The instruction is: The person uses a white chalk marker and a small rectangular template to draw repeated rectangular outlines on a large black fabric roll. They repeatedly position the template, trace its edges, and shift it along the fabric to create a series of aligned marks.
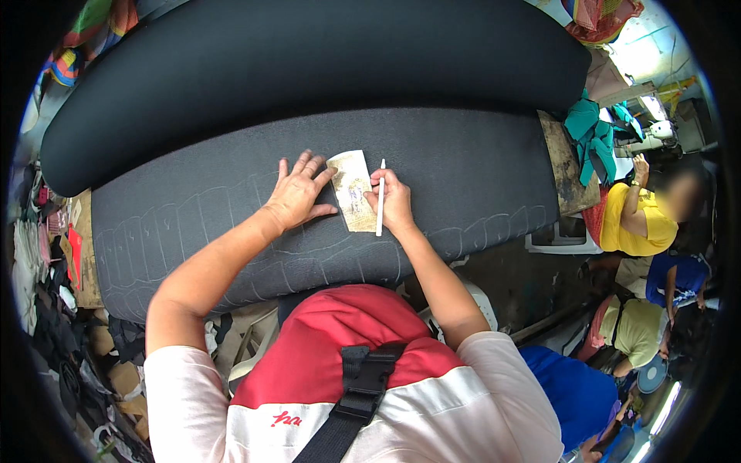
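Note:
A small pale card template [353, 190], worn and stained brown, lies flat on dark grey fabric [463, 154] spread over the table. My left hand [299, 190] rests with fingers spread on the fabric, its fingertips at the template's left edge. At the right edge, my right hand [395, 202] is closed around a white marking pencil [380, 197], held nearly upright in the picture. Rows of chalked outlines run across the fabric to the left, along the near side and toward the right.
A thick black fabric roll [324, 58] lies along the table's far side. Bare wood [570, 166] shows at the right end, with teal cloth [593, 139] and a sewing machine [656, 135] beyond. A person in yellow [637, 220] sits at right. Scraps and boxes [127, 380] crowd the left floor.

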Demonstrator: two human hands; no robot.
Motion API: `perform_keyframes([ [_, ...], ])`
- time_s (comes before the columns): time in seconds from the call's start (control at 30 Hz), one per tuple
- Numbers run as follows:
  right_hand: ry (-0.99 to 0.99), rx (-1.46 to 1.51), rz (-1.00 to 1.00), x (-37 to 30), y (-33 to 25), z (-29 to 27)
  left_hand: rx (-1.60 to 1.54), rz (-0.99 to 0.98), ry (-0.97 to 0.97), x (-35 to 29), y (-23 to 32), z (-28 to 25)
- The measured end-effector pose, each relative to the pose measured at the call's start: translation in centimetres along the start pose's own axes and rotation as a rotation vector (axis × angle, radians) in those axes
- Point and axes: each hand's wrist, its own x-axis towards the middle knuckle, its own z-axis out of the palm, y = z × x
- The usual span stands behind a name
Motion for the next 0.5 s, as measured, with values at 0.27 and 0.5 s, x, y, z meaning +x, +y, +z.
perform_keyframes([
  [0.27,0.014,-0.091,-0.082,-0.3,0.1,0.2,-0.098,-0.324,-0.006,0.1,3.0,5.8],
  [0.5,0.001,-0.269,-0.142,1.1,-1.4,-0.9,-0.131,-0.317,0.0,-0.1,2.6,6.4],
])
